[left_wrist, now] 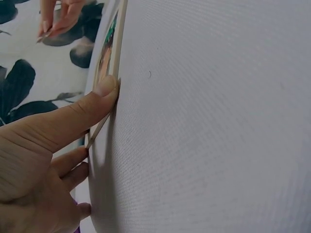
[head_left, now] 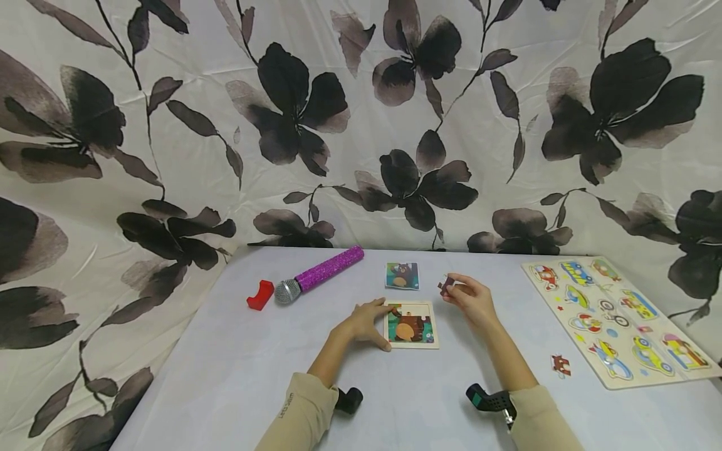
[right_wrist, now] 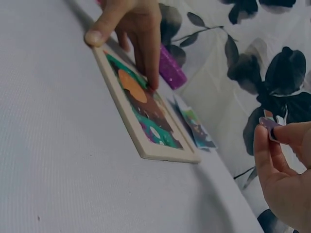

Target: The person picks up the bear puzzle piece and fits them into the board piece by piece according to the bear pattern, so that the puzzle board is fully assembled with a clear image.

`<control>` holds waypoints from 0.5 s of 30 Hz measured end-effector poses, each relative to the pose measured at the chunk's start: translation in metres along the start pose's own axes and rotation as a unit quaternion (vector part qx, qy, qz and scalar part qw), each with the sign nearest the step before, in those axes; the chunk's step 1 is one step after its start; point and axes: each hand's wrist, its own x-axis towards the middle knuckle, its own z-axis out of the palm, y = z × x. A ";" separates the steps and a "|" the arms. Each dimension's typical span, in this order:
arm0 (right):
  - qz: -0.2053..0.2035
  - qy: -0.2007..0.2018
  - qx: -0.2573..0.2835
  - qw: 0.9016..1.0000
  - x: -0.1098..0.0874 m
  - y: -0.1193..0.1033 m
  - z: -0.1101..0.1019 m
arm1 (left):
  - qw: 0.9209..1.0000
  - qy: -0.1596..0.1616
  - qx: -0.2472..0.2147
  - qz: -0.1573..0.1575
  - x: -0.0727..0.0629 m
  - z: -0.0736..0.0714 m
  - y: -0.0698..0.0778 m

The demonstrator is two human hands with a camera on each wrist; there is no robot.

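Note:
A small square puzzle board (head_left: 414, 345) with a pale wooden frame lies in front of me, its bear picture partly filled and the top strip bare. My left hand (head_left: 366, 322) holds the board at its left side, thumb at the near corner and a fingertip on the upper part of the picture. Raised to the right of the board, my right hand (head_left: 474, 304) pinches a dark brown puzzle piece (head_left: 445, 285) between thumb and fingers. In the right wrist view this piece (right_wrist: 269, 127) shows partly behind the fingertips. Another brown puzzle piece (head_left: 561, 364) lies loose at the right.
Behind the board lies a small bear picture card (head_left: 402, 275). A purple glitter microphone (head_left: 327, 269) and a red curved block (head_left: 261, 295) are at the back left. A large vehicle puzzle board (head_left: 648, 382) covers the table's right side. A floral cloth (head_left: 350, 207) hangs behind.

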 end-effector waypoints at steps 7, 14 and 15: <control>-0.028 -0.039 -0.091 0.995 0.005 0.003 0.007 | 1.000 -0.001 -0.002 0.000 0.000 0.000 0.000; -0.066 -0.087 -0.221 0.969 0.011 0.011 0.010 | 1.000 -0.002 -0.004 0.002 -0.001 0.000 -0.001; -0.071 -0.096 -0.233 0.965 0.012 0.012 0.011 | 1.000 -0.002 -0.004 0.001 -0.001 0.000 0.000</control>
